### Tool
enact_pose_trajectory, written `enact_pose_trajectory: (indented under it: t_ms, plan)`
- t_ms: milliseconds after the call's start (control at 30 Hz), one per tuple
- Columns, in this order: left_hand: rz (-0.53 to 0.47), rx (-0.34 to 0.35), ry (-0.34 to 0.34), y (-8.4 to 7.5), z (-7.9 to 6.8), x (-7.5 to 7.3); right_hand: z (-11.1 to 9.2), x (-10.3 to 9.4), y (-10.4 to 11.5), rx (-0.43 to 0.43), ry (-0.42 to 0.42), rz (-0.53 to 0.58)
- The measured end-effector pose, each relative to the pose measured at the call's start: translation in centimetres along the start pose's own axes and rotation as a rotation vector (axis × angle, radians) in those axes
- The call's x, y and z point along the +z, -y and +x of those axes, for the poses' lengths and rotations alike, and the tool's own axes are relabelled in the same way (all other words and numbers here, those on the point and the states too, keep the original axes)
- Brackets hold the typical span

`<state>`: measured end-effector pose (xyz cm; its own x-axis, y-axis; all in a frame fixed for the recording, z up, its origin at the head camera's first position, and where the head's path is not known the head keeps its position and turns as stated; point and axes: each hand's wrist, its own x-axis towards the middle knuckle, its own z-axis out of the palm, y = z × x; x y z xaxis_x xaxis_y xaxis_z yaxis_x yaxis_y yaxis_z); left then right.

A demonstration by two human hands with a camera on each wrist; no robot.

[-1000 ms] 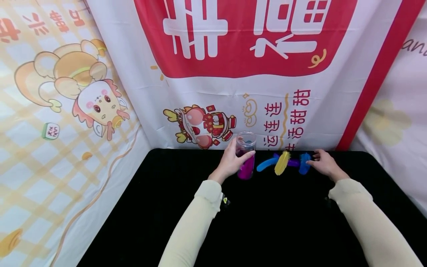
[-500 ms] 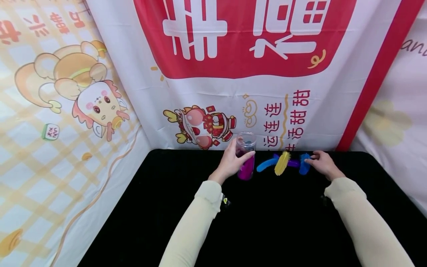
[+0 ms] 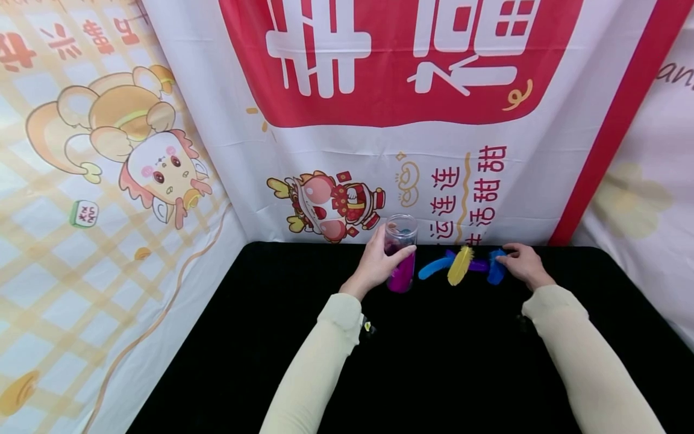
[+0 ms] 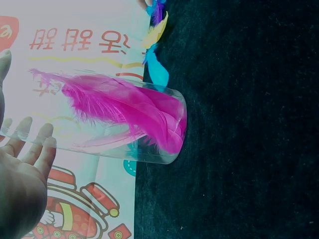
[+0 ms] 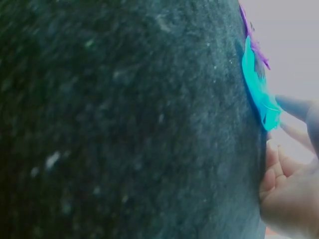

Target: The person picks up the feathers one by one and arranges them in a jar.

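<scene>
My left hand (image 3: 376, 260) grips a tall clear cup (image 4: 107, 152), thumb round its near side, at the back of the black table. Bright pink feathers (image 4: 119, 102) fill its lower part. To the right of it lies a row of loose feathers: a light blue feather (image 3: 435, 266), a yellow feather (image 3: 459, 266), a purple feather (image 3: 479, 265) and a darker blue feather (image 3: 496, 268). With thumb and finger, my right hand (image 3: 526, 265) pinches the right end of that last feather, which still lies by the table's back edge. Its other fingers curl beneath, in the right wrist view.
A black cloth-covered table (image 3: 434, 361) spreads in front of me. Right behind its back edge hangs a printed red and white fabric (image 3: 336, 144). More printed fabric (image 3: 108, 253) closes off the left side, and a pale sheet (image 3: 645, 241) the right.
My right hand has shifted slightly left, its thumb and finger coming further over the darker blue feather. The left hand and the cup stay where they were.
</scene>
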<state>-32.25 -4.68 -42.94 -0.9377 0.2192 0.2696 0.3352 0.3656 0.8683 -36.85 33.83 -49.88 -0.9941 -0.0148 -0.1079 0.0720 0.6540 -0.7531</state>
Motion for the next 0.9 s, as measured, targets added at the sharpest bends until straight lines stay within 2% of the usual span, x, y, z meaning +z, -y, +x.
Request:
enact_pose_trajectory:
  t_ms: [400,567,900]
  plan:
    - [-0.008,-0.003,0.005,0.21,-0.16,0.26,-0.49,0.61,0.34,-0.029,-0.194,-0.055]
    - [-0.008,-0.008,0.002,0.07,-0.19,0.16,-0.56,0.72,0.58,-0.03,-0.2,-0.056]
    - [-0.029,-0.024,0.004,0.07,-0.18,-0.07,-0.59,0.13,0.87,0.019,-0.159,0.036]
